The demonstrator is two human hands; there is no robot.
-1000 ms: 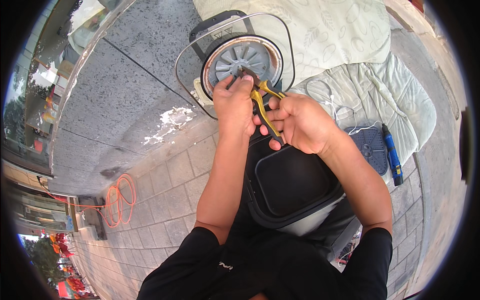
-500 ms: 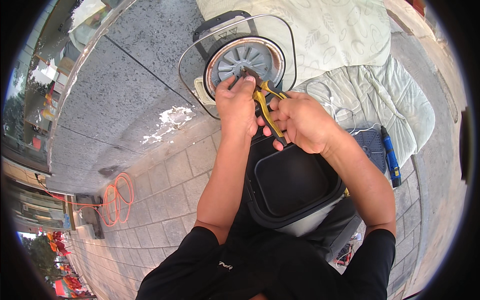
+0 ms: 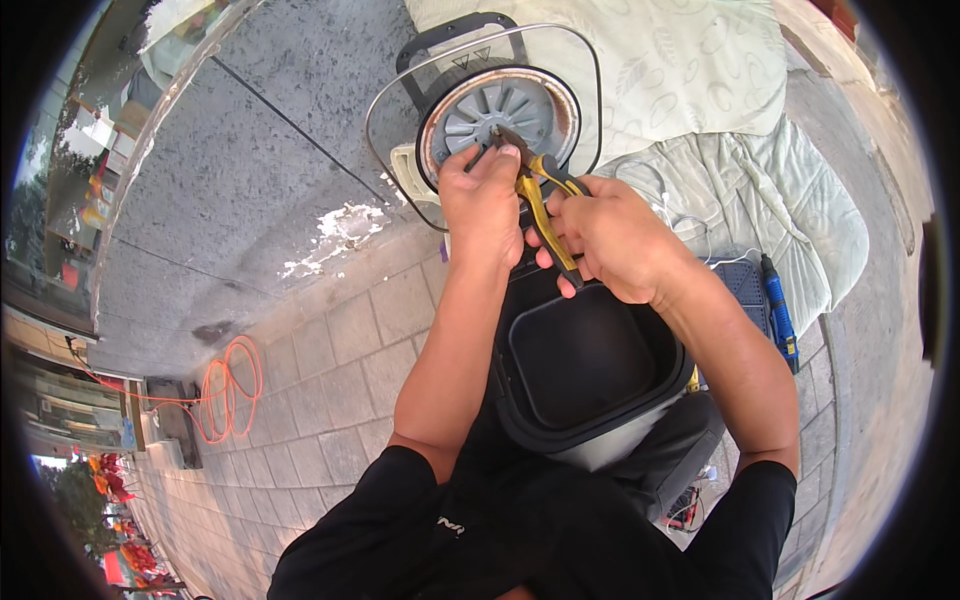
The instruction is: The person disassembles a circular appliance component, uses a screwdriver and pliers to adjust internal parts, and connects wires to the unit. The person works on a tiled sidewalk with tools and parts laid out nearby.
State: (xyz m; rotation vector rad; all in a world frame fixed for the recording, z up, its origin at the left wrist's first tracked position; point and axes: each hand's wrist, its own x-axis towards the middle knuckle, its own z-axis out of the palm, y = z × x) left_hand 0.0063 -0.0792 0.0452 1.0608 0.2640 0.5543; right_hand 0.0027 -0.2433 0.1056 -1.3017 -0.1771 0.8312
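My right hand grips pliers with yellow and black handles, the handles spread somewhat apart. Their jaws reach up to the hub of a grey finned fan wheel, which sits in a round, rust-stained housing of an opened appliance that looks like an air fryer. Close beside the jaws, my left hand has thumb and fingers pinched together at the hub. A small dark piece shows between those fingers, but what it is stays hidden. Below my hands lies the appliance's black square cavity, near my legs.
A thin metal loop arches around the fan housing. Pale quilted cloth covers the ledge behind, with white cords on it. To the right lie a blue pen-shaped tool and a dark blue tray. An orange cord lies coiled on the left.
The view has shifted a little, so the scene sits slightly farther right. Both hands keep their holds, with the pliers still at the fan's hub.
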